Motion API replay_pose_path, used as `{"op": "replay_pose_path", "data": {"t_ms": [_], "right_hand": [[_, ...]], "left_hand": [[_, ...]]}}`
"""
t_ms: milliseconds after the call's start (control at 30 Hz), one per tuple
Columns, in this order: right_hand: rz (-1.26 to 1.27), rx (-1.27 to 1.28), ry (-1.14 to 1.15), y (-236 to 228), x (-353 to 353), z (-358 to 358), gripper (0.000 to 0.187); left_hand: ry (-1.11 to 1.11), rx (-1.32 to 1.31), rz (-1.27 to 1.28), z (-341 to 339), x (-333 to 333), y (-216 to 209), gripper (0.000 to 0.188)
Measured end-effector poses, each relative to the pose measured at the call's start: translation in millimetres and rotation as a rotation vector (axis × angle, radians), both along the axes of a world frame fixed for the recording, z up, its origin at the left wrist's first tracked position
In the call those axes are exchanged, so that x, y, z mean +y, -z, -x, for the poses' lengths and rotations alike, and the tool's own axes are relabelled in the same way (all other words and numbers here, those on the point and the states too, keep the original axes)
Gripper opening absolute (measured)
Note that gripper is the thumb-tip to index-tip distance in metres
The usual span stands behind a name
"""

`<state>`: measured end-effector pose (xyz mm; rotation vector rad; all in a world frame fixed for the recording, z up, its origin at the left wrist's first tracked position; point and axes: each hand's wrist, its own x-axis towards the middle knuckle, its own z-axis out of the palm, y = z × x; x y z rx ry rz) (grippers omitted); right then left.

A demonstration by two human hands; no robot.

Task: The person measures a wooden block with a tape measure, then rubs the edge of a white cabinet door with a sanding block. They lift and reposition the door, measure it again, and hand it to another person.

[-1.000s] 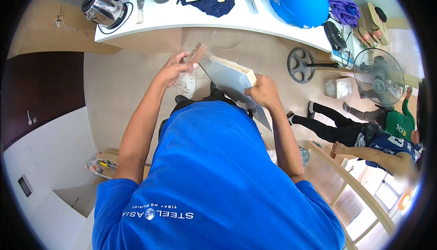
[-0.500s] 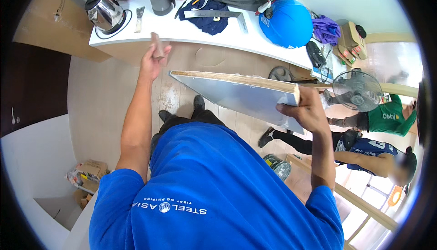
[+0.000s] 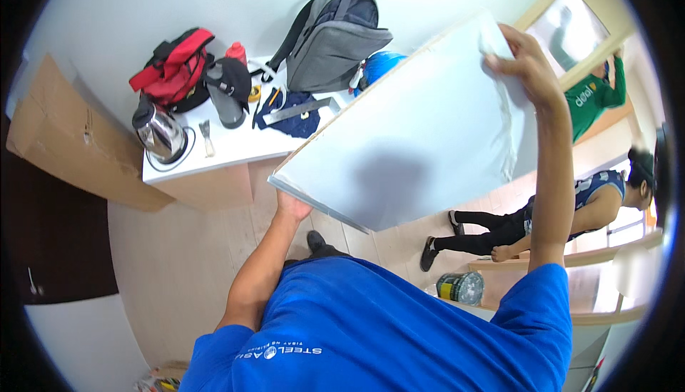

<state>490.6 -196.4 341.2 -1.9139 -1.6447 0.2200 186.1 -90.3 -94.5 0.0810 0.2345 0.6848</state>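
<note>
A flat white panel (image 3: 428,135) with raw wooden edges is held up and tilted in front of me. My right hand (image 3: 526,64) grips its upper right corner, the thumb on the white face and the other fingers around the edge. Near that hand, a wrinkled translucent strip of film or tape runs down the face. My left hand (image 3: 292,205) is at the panel's lower left corner, its fingers hidden behind the board. The small brown block seen earlier in that hand is out of sight.
A white table (image 3: 235,146) carries an electric kettle (image 3: 158,134), a scraper (image 3: 206,137), a metal square (image 3: 300,109), a grey backpack (image 3: 335,42) and a blue helmet (image 3: 382,65). Two people are at the right, one in a green shirt (image 3: 589,103). A bucket (image 3: 462,288) stands on the floor.
The panel has been raised and tilted, its broad face now toward me. My right hand rose with it. My left hand went from holding a small brown block in the open to the panel's lower corner.
</note>
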Motion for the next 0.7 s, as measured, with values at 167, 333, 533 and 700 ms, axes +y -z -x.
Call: {"op": "replay_pose_path", "data": {"t_ms": [167,333,533,700], "right_hand": [[0.039,0.07,0.2,20,57,-32,0.057],[0.205,0.246,0.139,54,115,-47,0.056],[0.332,0.338,0.142,166,168,-80,0.058],[0.455,0.453,-0.022,204,187,-35,0.057]], "left_hand": [[0.043,-0.01,0.062,32,-40,-18,0.06],[0.132,0.042,0.135,69,-80,-34,0.061],[0.255,0.114,0.233,117,-100,-42,0.061],[0.241,0.284,0.241,170,-103,-6,0.058]]}}
